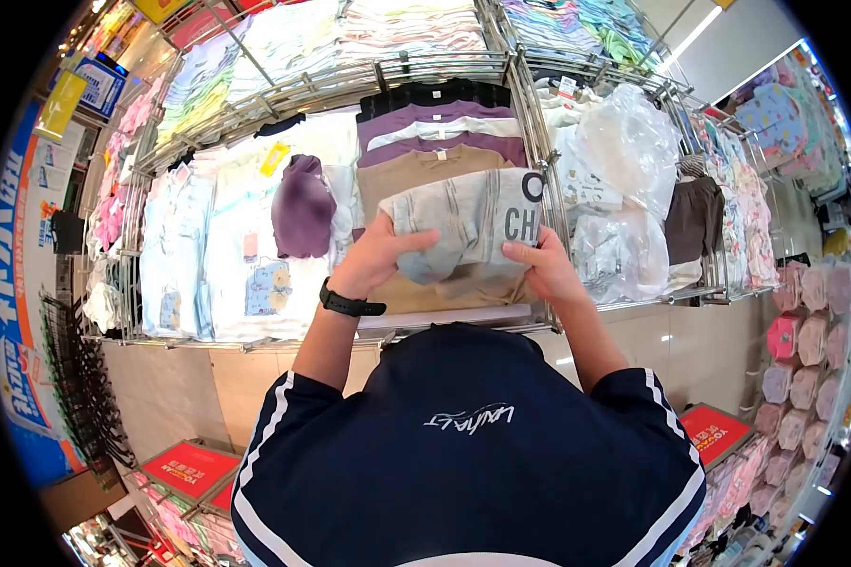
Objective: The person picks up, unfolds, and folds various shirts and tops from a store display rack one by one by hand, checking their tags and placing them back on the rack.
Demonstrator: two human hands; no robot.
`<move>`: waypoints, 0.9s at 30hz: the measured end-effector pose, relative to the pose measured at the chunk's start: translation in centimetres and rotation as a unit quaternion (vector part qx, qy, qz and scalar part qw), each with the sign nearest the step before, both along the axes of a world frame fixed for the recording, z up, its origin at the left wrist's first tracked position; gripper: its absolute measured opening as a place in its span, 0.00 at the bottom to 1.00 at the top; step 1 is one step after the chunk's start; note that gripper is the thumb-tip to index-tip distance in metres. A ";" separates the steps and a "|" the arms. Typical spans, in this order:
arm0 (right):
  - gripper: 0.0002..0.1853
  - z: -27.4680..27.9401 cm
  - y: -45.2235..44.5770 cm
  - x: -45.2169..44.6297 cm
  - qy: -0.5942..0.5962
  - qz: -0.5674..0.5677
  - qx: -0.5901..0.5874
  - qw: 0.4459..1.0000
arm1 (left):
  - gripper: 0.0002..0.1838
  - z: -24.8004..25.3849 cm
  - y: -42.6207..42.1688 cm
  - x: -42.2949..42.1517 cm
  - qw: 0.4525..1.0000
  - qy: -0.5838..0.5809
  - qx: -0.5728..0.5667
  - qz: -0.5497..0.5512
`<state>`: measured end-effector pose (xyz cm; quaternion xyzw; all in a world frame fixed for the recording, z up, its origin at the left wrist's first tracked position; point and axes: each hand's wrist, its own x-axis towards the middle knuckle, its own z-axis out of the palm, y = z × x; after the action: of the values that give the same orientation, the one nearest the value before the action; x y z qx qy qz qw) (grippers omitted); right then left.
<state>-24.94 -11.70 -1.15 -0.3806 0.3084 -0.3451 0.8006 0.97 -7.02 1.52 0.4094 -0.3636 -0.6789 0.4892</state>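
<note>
Between both hands I hold a grey folded garment with dark stripes and large dark letters at its right end. My left hand grips its left end, thumb on top. My right hand pinches the lower right corner by the letters. Beneath it lies a brown shirt on a row of purple, white and black shirts. To the left, a bundled purple garment rests on white printed clothes.
Metal rack rails divide the display into sections. Clear plastic bags and dark shorts lie at the right. More folded clothes fill the back rack. Red signs stand low at the left, and packaged goods hang far right.
</note>
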 end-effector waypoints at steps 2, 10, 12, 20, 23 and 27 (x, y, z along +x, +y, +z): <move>0.14 0.5 -0.5 0.2 0.029 -0.011 -0.006 1.000 | 0.21 -0.6 0.0 0.2 0.991 -0.133 -0.012 -0.030; 0.33 1.7 -0.8 -0.2 0.061 -0.084 0.003 0.995 | 0.15 -4.0 0.1 0.0 0.775 -0.565 -0.188 0.212; 0.38 3.0 -0.9 -0.3 0.054 -0.066 -0.052 0.995 | 0.15 -3.5 0.0 0.1 0.748 -0.568 -0.239 0.246; 0.24 2.3 -1.7 -0.6 0.039 -0.015 -0.113 0.993 | 0.16 -2.6 -0.5 1.2 0.932 -0.316 -0.009 0.178; 0.20 2.3 -1.6 -0.6 0.035 -0.024 -0.123 0.991 | 0.20 -4.9 -0.7 1.0 0.966 -0.161 -0.040 0.197; 0.20 4.3 -1.2 0.5 0.011 -0.027 -0.049 0.998 | 0.16 -2.9 -0.9 -0.2 0.985 -0.045 -0.043 0.161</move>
<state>-24.47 -12.88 3.16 -0.4143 0.3102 -0.3770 0.7681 0.73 -7.88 -1.38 0.4717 -0.3436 -0.5560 0.5919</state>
